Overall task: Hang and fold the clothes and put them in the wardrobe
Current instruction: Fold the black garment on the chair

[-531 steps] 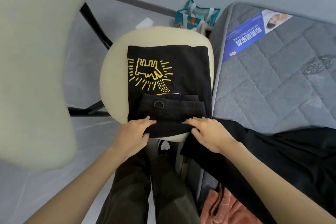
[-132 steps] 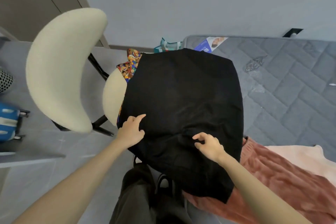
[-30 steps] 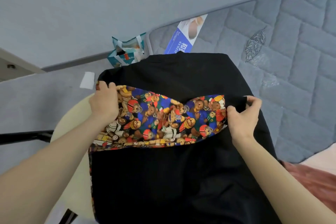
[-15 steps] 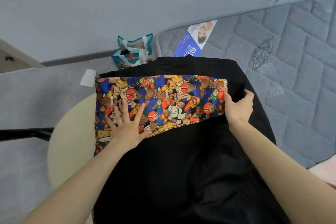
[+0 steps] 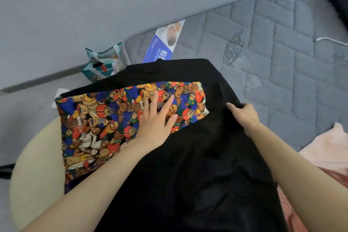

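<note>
Black garment (image 5: 188, 165) draped over chair seat (image 5: 35, 165), bear-print fabric (image 5: 105, 118) on top. Left hand (image 5: 156, 118) flat, fingers straight, pinning print so fold holds. Right hand (image 5: 243, 113) curled round black edge, prob readying next fold.

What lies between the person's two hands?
In the head view: the end of the bear-print fabric, then a strip of the black garment, between the left hand flat on the print and the right hand gripping that garment.
</note>
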The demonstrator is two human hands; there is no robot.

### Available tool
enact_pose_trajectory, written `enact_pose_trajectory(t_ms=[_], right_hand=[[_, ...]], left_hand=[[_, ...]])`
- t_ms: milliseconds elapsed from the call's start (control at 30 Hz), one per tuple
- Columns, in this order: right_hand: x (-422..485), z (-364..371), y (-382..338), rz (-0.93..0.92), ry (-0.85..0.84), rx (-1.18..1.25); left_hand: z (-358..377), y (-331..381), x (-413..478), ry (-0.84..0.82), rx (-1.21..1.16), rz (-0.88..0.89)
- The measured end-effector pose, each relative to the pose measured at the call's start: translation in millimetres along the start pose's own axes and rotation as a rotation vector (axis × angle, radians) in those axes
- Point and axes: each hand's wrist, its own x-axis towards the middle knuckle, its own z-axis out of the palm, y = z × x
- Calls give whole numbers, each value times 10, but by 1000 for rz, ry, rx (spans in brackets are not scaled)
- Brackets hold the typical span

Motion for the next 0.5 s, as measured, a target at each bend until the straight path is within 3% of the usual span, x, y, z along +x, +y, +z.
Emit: enact_pose_trajectory(t_ms=[133, 233, 300, 400, 433, 500], right_hand=[[-181, -163, -93, -305, -100, 310], [-498, -97, -75, -448, -373, 472], [-605, -49, -23, -427, -587, 459], [-618, -73, 36, -229, -901, 457], [-621, -68, 57, -188, -951, 439], [-655, -17, 73, -279, -939, 295]], left_hand=[[-18, 475, 236, 16, -308, 4], [-85, 646, 359, -78, -664, -142], [-104, 671, 388, -123, -730, -234], [-35, 614, 450, -7, -608, -369], [-36, 609, 466, 34, -611, -413], [-62, 623, 485, 53, -810, -478]])
